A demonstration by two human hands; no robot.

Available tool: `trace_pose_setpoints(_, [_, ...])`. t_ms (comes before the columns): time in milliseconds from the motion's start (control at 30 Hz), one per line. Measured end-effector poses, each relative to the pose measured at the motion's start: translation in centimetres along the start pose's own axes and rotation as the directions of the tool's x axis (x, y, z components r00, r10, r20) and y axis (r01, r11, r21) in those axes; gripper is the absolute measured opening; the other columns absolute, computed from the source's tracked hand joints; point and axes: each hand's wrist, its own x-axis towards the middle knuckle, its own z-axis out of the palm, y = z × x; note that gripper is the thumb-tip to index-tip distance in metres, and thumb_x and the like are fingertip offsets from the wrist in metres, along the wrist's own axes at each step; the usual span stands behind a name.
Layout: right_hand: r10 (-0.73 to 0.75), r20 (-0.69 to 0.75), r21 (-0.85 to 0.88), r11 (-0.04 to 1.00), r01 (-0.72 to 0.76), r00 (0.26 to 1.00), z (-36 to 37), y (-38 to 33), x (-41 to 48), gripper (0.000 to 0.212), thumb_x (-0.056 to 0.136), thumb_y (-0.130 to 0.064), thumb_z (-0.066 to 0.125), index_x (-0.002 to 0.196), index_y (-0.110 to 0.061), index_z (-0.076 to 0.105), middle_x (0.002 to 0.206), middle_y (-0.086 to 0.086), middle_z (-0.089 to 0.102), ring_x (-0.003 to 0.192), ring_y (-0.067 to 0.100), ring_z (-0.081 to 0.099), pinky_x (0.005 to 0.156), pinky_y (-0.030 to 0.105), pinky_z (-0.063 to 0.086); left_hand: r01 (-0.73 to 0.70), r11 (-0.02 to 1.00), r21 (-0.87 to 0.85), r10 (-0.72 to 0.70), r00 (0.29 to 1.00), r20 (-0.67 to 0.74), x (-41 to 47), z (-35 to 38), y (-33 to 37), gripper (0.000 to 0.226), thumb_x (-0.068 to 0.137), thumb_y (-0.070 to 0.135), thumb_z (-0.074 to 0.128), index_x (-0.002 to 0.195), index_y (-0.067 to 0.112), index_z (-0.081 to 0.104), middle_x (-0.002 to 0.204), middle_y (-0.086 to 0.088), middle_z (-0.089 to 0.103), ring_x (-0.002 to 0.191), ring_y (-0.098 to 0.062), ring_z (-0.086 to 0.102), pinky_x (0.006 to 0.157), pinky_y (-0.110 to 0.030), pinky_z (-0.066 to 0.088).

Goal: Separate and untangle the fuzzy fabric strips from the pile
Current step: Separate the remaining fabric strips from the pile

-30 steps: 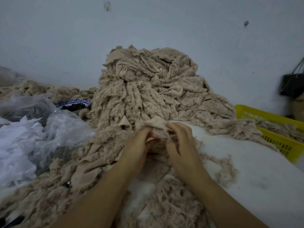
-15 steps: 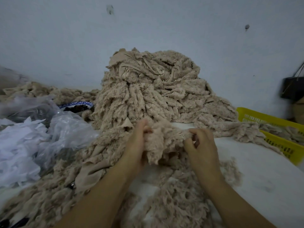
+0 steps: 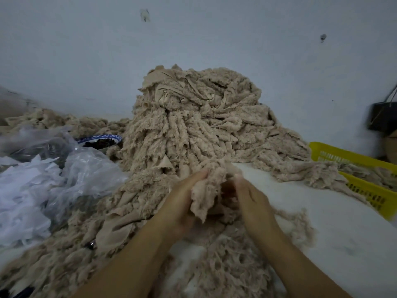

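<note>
One fuzzy strip (image 3: 206,190) between fingers (image 3: 200,173)

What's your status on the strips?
Left hand grips a fuzzy clump; right hand at it, grip blurred. Clump looks tangled into the pile behind. Nothing blocks the hands.

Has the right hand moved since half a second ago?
Yes. The right hand has shifted left, away from the yellow basket, toward the left hand holding the fabric clump.
</note>
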Motion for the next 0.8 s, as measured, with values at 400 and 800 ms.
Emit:
trace_pose_setpoints(400, [0.028,-0.125,-0.013,0.999,-0.029,0.992,0.5,0.5,1.4,0.027,0.104,-0.039,0.038,0.09,-0.043,0.06,0.09,-0.031,0.065,0.088,-0.013,0.058,0.069,0.002,0.042,-0.072,0.974,0.216,0.116,0.973,-0.199,0.8,0.3,-1.1,0.027,0.099,0.024,0.055,0.116,0.009,0.07,0.107,-0.012,0.075,0.099,-0.024,0.073,0.079,-0.032,0.059])
trace_pose_setpoints(800, [0.055,0.001,-0.05,0.997,-0.055,0.998,0.2,1.2,1.3,0.028,0.099,-0.037,0.044,0.073,-0.032,0.052,0.065,-0.016,0.05,0.058,0.003,0.045,0.054,0.022,0.037,-0.098,0.966,-0.24,0.078,0.993,-0.094,0.6,-1.6,0.9,0.043,0.098,0.028,0.042,0.106,0.004,0.077,0.118,-0.018,0.068,0.107,-0.031,0.068,0.095,-0.041,0.054])
